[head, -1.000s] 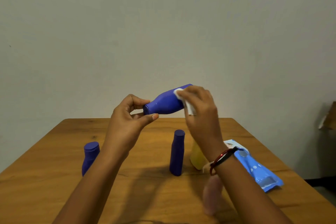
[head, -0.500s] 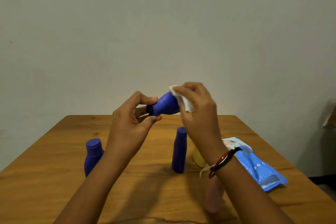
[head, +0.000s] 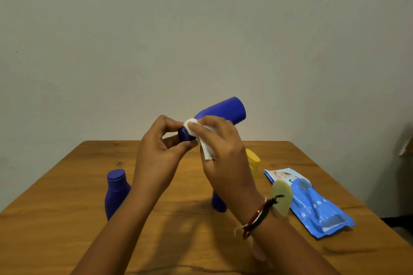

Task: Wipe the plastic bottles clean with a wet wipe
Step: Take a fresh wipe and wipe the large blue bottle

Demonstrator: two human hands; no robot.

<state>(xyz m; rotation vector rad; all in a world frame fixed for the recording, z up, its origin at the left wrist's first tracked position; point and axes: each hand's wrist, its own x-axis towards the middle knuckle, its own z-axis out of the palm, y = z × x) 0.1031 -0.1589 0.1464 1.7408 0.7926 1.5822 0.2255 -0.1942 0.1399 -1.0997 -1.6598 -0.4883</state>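
Left hand [head: 159, 154] up in front of me over the tabletop [head: 67, 219], thumb and fingers curled round the cap end of the blue bottle [head: 220, 110], pinching it. That bottle is held in the air, lying tilted, cap toward me and to the left, base pointing up and right against the wall [head: 201, 29]. Right hand [head: 220, 156] next to it, touching, fingers pinching the white wet wipe [head: 202, 140] and pressing it onto the bottle's neck just beside the cap; loose end of the wipe hangs down under my fingers. Red and black bracelet [head: 257, 219] on my right wrist.

On the tabletop, going left to right: a second blue bottle [head: 117, 193] standing upright, cap on, left of my left forearm. A third blue bottle [head: 219, 204] stands behind my right forearm, only its lower part shows. A yellow bottle [head: 253, 159] peeks out past my right hand, mostly hidden. A pale yellowish rounded thing [head: 282, 198] beside my right wrist, cannot tell what it is. Blue wipes pack [head: 312, 205] lies flat at the right, near the tabletop edge.
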